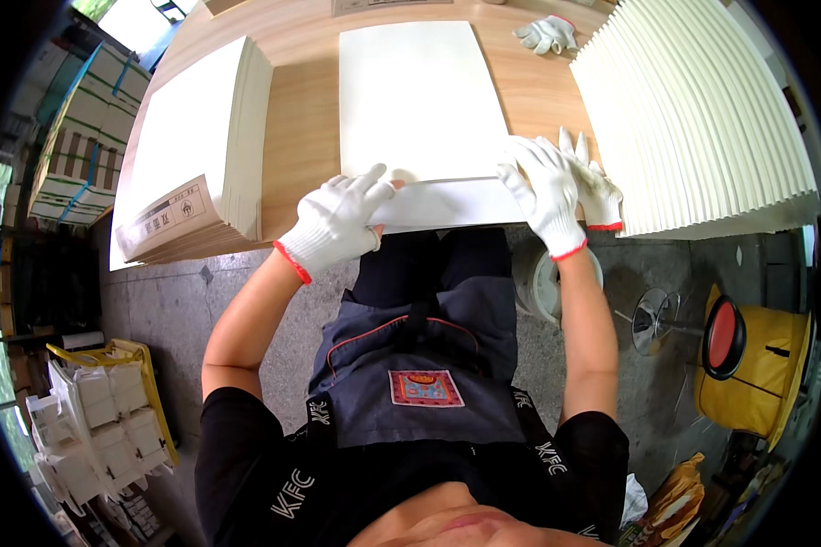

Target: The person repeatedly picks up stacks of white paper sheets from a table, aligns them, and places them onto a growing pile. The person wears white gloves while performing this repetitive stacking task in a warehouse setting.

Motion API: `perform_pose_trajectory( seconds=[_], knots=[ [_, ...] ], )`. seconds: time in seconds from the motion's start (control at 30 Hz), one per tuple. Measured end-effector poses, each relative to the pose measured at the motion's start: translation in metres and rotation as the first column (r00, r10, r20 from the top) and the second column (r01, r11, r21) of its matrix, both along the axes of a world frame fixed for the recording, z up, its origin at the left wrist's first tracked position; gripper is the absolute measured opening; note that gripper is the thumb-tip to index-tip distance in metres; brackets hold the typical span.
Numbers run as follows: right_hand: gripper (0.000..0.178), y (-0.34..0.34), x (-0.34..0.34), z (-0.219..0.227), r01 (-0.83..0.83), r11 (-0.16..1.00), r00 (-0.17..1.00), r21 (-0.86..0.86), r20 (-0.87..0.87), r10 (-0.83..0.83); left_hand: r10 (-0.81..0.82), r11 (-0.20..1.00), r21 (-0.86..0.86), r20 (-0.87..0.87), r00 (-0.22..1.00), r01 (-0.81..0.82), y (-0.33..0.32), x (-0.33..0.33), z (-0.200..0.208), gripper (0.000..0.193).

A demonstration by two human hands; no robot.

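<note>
A large white sheet [420, 96] lies on the table in front of me, with a narrow strip [456, 202] along its near edge set off by a crease. My left hand [337, 214], in a white knitted glove with bare fingertips showing, is closed on the left end of that strip. At the strip's right end, my gloved right hand [549, 191] rests with fingers stretched out on the sheet's corner. Whatever is under its palm is hidden. A loose white glove [600, 196] lies just beside my right hand.
A stack of white sheets [192, 118] with a brown printed piece [166, 214] stands left on the wooden table [301, 109]. A tall row of layered white boards [693, 118] fills the right side. Another glove [547, 35] lies farther back. A bucket [538, 283] is below the table edge.
</note>
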State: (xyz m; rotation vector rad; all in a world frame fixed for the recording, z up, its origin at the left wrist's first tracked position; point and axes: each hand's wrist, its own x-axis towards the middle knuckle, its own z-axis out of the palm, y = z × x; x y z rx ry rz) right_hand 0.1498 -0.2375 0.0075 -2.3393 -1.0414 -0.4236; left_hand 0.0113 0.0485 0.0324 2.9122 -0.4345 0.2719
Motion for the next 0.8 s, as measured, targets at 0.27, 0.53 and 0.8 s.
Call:
perform_pose_trajectory(
  seconds=[0.27,0.53,0.8],
  knots=[
    [0.060,0.024,0.047,0.049,-0.195,0.914,0.786,-0.355,-0.614,-0.071,0.185,0.926,-0.246,-0.363,0.913,-0.285,0.026,0.046,0.001,0.016],
    [0.080,0.031,0.048,0.059,-0.183,0.761,0.789,-0.623,-0.555,-0.264,0.288,0.855,-0.228,-0.536,0.793,-0.465,0.029,0.062,0.000,0.020],
    [0.068,0.027,0.044,0.062,-0.217,0.776,0.763,-0.593,-0.599,-0.245,0.309,0.828,-0.228,-0.578,0.755,-0.513,0.027,0.069,0.002,0.026]
  ],
)
